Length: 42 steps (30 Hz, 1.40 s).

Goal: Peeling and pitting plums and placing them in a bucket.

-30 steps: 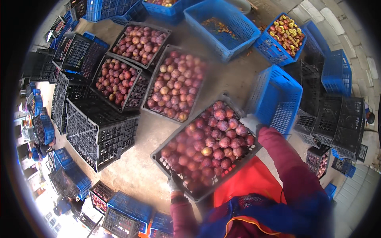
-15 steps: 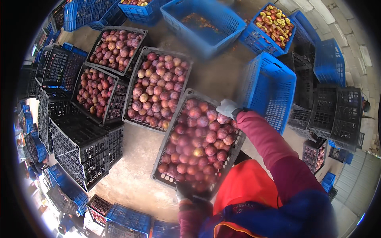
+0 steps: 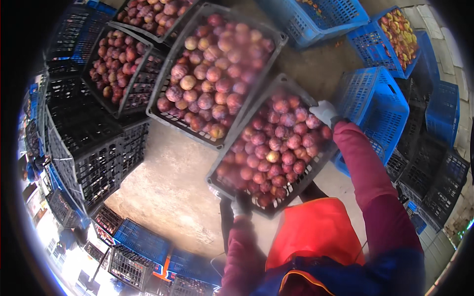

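A black plastic crate point(image 3: 269, 213) full of dark red plums point(image 3: 274, 144) is right in front of me, set at a slant. My right hand point(image 3: 324, 113), in a pale grey glove, is closed over its far right rim. At the near side my left hand point(image 3: 241, 204), also gloved, grips the edge, its fingers partly hidden by the crate. I cannot tell whether the crate touches the floor. Against its far left side is a second black crate point(image 3: 183, 127) of plums.
More plum crates and a black crate stack point(image 3: 106, 165) stand left. At right are an empty-looking blue crate point(image 3: 363, 93) and a blue crate point(image 3: 375, 47) of cut fruit. Another blue crate point(image 3: 316, 34) lies beyond. Concrete floor point(image 3: 163, 182) shows at left. Blue crates point(image 3: 140, 239) line the lower left.
My view has shifted, so the surrounding crates appear displaced and larger. The held crate and both hands sit further right in the picture, with both hands still on its rim.
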### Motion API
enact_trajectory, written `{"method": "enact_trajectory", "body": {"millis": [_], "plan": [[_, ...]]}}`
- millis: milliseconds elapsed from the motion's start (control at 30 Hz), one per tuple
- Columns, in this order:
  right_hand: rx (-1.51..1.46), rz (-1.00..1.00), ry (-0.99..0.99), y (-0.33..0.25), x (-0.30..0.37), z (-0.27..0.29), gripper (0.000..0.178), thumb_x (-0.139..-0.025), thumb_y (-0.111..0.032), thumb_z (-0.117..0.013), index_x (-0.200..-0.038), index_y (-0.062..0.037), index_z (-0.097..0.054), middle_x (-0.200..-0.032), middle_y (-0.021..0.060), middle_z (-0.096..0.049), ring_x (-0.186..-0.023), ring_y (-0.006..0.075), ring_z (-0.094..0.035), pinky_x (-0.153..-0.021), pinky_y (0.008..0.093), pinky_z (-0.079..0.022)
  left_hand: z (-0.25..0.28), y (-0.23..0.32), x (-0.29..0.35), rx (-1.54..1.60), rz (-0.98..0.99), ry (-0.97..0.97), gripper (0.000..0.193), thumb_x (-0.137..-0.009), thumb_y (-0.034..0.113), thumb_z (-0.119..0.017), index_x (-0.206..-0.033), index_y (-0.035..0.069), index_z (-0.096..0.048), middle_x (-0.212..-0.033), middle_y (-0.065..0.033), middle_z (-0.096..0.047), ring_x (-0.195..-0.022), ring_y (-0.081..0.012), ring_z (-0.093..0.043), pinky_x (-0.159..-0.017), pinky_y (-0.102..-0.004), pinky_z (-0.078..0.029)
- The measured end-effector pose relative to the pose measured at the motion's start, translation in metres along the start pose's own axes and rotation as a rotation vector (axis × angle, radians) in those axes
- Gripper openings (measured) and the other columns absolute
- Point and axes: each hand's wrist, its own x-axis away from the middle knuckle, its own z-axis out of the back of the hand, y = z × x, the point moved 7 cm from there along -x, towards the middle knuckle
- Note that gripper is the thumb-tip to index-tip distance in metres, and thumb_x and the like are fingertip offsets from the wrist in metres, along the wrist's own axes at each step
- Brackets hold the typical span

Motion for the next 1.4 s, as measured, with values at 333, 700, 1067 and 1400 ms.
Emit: {"method": "enact_trajectory", "body": {"millis": [333,700,1067,1400], "plan": [[-0.246,0.041,0.148,-0.011,0.077,0.062,0.073,-0.094,-0.055,-0.07,-0.143,-0.0004,-0.065,-0.138,0.0306,-0.068,-0.132,0.0456,-0.063,-0.111,0.0483,-0.05,0.07,0.008,0.052,0.689,0.363,0.017,0.018,-0.11,0.027,-0.062,-0.119,0.012,-0.068,-0.103,-0.0011,-0.071,-0.089,-0.0181,-0.065,-0.079,-0.0333,-0.053],[-0.687,-0.373,-0.021,0.203,0.499,0.053,0.068,-0.095,-0.053,-0.069,-0.14,-0.0019,-0.066,-0.134,0.0279,-0.069,-0.126,0.0429,-0.064,-0.107,0.0473,-0.051,0.242,-0.031,0.307,0.64,0.371,0.127,0.023,-0.104,0.028,-0.074,-0.11,0.006,-0.078,-0.08,-0.002,-0.071,-0.07,-0.0133,-0.062,-0.064,-0.0343,-0.051],[-0.995,-0.711,-0.199,0.258,0.759,-0.008,0.063,-0.096,-0.051,-0.069,-0.137,-0.0034,-0.067,-0.129,0.0251,-0.069,-0.119,0.0401,-0.065,-0.102,0.0463,-0.051,0.279,0.025,0.405,0.454,0.211,-0.025,0.039,-0.098,0.036,-0.072,-0.11,0.0,-0.079,-0.094,-0.0129,-0.079,-0.085,-0.0238,-0.072,-0.081,-0.0395,-0.058],[-1.101,-0.727,-0.139,0.261,0.825,0.017,0.058,-0.097,-0.05,-0.069,-0.134,-0.0047,-0.067,-0.125,0.0226,-0.07,-0.113,0.0376,-0.066,-0.098,0.0454,-0.052,0.337,-0.026,0.498,0.413,0.355,-0.136,0.039,-0.097,0.032,-0.073,-0.113,-0.004,-0.076,-0.083,-0.0082,-0.072,-0.071,-0.0175,-0.066,-0.067,-0.0374,-0.055]]}}
